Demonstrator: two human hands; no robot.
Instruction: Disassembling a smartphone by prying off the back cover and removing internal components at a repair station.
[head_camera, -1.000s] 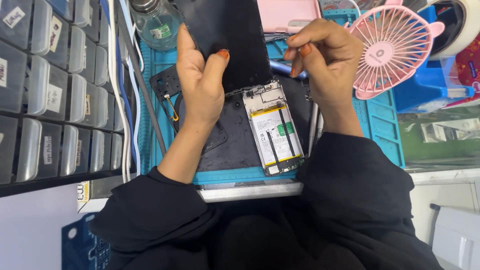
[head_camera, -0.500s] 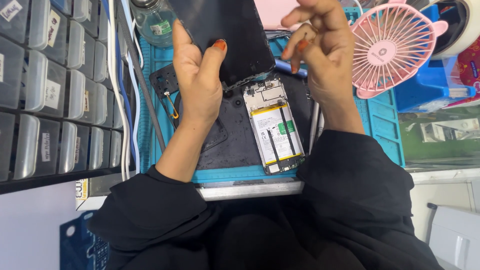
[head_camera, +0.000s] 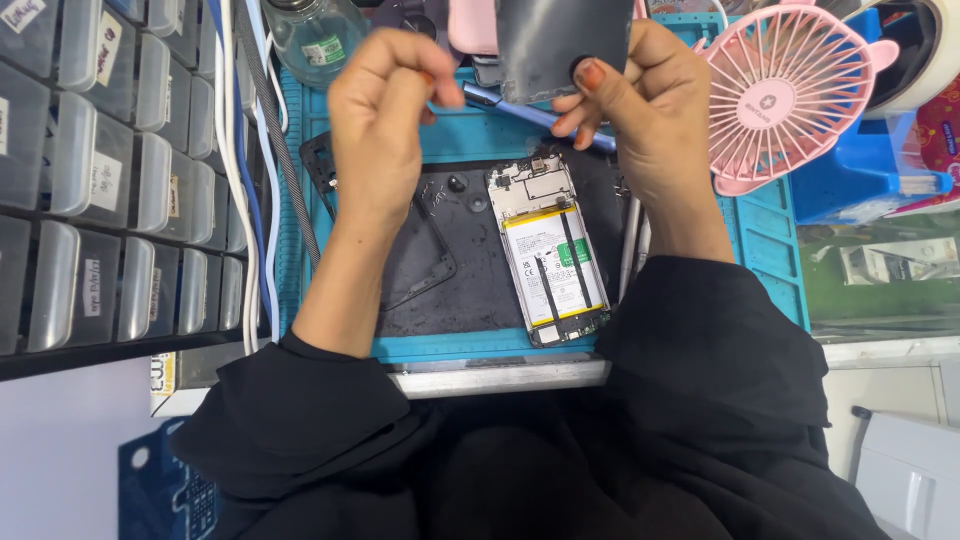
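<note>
Black sleeves nearest camera. Opened phone (head_camera: 552, 250) lay flat on dark mat (head_camera: 460, 290), yellow-edged battery with white label exposed, green tabs beside it. Left hand (head_camera: 385, 120) curled loosely, fingers pinched near thumb, holding nothing visible. Right hand (head_camera: 645, 110) gripped glossy dark rectangular panel (head_camera: 560, 45) raised above phone. Left: grey translucent drawers (head_camera: 90, 180) with small white labels. Far right: pink ribbed plastic fan (head_camera: 790, 85). Top: clear glass bottle (head_camera: 315, 40), green-white label.

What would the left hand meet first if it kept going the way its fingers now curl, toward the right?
Most likely the dark back panel that the right hand holds up. The left hand has its fingertips just short of the panel's left edge, above the blue tool; depth is unclear from this one view.
</note>
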